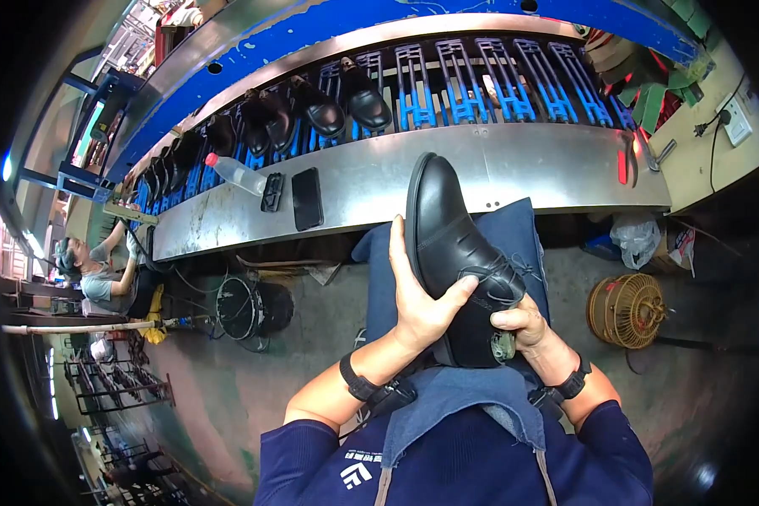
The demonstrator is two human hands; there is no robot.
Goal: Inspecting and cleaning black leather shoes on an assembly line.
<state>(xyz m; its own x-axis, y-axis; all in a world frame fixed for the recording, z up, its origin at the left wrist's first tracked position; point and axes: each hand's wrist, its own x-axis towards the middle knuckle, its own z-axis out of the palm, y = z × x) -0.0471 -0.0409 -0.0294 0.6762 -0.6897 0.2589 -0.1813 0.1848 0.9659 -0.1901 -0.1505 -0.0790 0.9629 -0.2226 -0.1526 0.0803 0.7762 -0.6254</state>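
While you sit with a blue apron [460,396] spread over your lap at the bottom centre of the frame, you hold one black lace-up shoe [451,244] in both hands just above it. Your left hand [417,299] lies along the shoe's left flank, fingers [396,244] stretched up the side and thumb hooked across near the laces. Your right hand [523,325] clasps the heel end from the lower right, fingers curled narrow around it; whether they also pinch something small and pale there, I cannot tell. You wear two dark wristbands, one on each wrist. The shoe's long axis runs nearly straight up the frame, toe pointing away from you toward the steel tabletop [514,173], heel at your lap, so your fingers bracket its rear half and the toe stands free.

Past the toe, on the tabletop at centre left, lie one dark phone [307,198], one small black holder [272,192] beside it and one clear bottle with a red cap [236,174] on its side. Beyond them the blue-racked conveyor [481,88] carries about eight black shoes [320,107] in a row toward the upper left. One round wicker basket [626,310] stands on the floor at right. At far left, one other person [101,274] works at the line.
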